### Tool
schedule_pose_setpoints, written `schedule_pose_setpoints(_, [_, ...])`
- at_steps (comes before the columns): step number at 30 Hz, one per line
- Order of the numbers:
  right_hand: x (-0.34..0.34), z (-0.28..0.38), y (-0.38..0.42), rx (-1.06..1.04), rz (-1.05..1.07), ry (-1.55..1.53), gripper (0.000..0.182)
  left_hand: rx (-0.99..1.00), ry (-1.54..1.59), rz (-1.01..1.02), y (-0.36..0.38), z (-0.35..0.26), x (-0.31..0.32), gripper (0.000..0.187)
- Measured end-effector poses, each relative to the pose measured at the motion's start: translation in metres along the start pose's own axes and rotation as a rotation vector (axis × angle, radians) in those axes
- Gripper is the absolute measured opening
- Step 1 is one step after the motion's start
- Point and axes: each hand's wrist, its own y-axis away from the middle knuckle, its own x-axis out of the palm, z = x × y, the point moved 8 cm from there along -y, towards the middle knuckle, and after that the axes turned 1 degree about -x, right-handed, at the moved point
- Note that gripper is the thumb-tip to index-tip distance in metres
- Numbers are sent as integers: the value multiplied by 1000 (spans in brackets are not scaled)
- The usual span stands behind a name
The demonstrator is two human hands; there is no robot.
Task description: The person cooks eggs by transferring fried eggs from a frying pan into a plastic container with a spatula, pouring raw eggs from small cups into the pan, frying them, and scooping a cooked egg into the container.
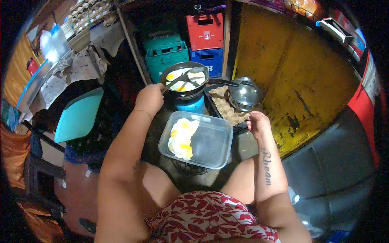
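Observation:
My left hand is closed around the handle of a spatula, whose blade reaches into a dark frying pan. Several fried eggs lie in the pan, partly covered by the spatula. In front of it, a clear plastic container has fried eggs along its left side. My right hand is beside the corner of a brown cardboard sheet, its fingers curled; whether they grip anything is hidden. On that sheet's right side rests a lidded metal pot.
Under the pan is a burner with a blue body. Green, red and blue crates stand behind. A teal lid lies at left, below egg trays. A yellow panel rises at right.

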Motion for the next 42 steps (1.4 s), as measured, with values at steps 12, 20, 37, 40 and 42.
schedule_pose_setpoints(12, [1, -5, -5, 4, -6, 8, 9, -52, 78, 188, -3, 10, 29, 28])
schedule_pose_setpoints(20, [4, 0, 1, -9, -15, 36, 10, -164, 298, 99, 3, 10, 44, 32])
schedule_pose_setpoints(37, [5, -9, 4, 23, -42, 75, 8, -626, 1329, 76, 82, 69, 104, 49])
schedule_pose_setpoints(40, [8, -12, 7, 21, -25, 72, 8, -601, 1425, 113, 83, 65, 109, 51])
schedule_pose_setpoints(42, [15, -12, 7, -4, 4, 116, 7, -577, 1405, 123, 81, 64, 112, 51])
